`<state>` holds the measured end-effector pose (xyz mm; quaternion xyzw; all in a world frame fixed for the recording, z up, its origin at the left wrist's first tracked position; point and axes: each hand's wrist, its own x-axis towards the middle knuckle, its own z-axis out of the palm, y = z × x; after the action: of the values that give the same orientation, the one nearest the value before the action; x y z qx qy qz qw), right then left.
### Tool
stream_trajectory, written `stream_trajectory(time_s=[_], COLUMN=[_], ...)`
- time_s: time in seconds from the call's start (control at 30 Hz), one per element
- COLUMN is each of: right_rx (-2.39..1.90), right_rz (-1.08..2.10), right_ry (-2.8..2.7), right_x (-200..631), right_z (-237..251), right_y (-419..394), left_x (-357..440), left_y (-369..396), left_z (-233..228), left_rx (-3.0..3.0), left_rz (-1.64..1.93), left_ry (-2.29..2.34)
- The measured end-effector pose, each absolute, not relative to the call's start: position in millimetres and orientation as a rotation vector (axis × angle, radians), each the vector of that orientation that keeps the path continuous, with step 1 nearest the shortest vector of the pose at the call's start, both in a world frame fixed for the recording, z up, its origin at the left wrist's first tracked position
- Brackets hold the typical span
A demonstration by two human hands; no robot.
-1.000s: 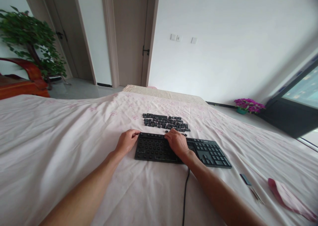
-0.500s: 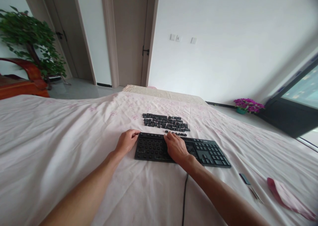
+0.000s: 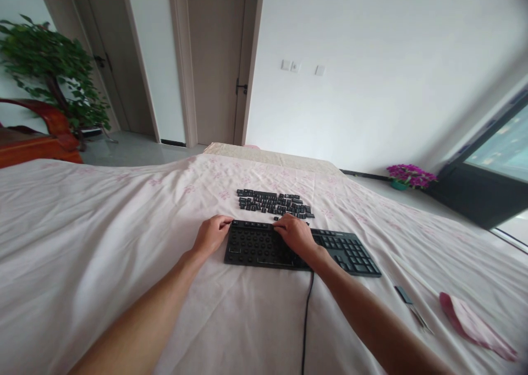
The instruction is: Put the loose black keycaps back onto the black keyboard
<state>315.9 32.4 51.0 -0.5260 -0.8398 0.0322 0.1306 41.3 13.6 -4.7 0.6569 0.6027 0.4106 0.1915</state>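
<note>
A black keyboard [image 3: 247,246] lies on the bed, its main letter area stripped to bare key stems, while keycaps sit on part of the top row and on the number pad. My left hand [image 3: 212,233] pinches the keyboard's far left corner between thumb and fingers. Over the top row, near the middle, my right hand [image 3: 296,235] has its fingers pressed together; whatever is under the fingertips is hidden. Loose black keycaps [image 3: 270,202] lie in rough rows just beyond the keyboard, some of the nearest ones covered by my right hand.
A small tool with a dark handle and wire prongs [image 3: 412,309] lies right of the keyboard, with a pink cloth [image 3: 474,325] farther right. The keyboard cable [image 3: 306,325] runs toward me over the wrinkled pale sheet [image 3: 165,309]. Behind stand a door and a white wall.
My right hand has shifted slightly away from me and turned, its fingertips staying by the top row. My left hand stays at the keyboard corner.
</note>
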Motion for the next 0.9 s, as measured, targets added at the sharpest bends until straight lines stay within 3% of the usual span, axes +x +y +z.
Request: stream_trajectory(time_s=[0.9], right_rx=[-1.582], right_rz=[0.194], right_ry=[-2.25], right_x=[316.1], right_z=[43.0], right_y=[39.2], left_x=[42.2], left_y=[12.5], left_z=[-1.4], left_rx=[1.814], left_rz=[1.115], left_ry=[1.709])
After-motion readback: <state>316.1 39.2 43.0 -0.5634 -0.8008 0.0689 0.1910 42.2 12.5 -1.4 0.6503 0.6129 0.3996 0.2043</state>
